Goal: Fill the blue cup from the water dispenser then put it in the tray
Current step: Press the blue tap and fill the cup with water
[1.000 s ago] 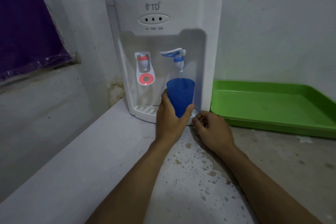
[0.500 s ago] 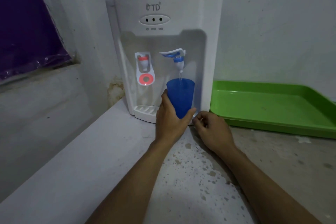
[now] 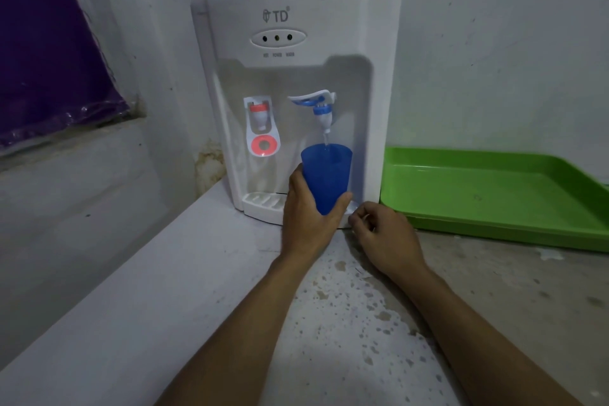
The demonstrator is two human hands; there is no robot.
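My left hand (image 3: 308,218) grips the blue cup (image 3: 326,175) from below and holds it upright under the blue tap (image 3: 318,109) of the white water dispenser (image 3: 296,20). The tap's lever is lifted and a thin stream of water runs into the cup. Resting on the counter just right of the cup is my right hand (image 3: 384,234), fingers curled and holding nothing, close to the drip tray corner. The green tray (image 3: 494,195) lies empty on the counter to the right of the dispenser.
A red hot-water tap (image 3: 262,125) sits left of the blue one. The white drip tray (image 3: 263,203) juts out at the dispenser's base. A speckled concrete counter (image 3: 362,323) runs below, with a wall behind and purple plastic sheet (image 3: 49,59) at the left.
Hardly anything has moved. Water keeps running into the cup and both hands stay where they were.
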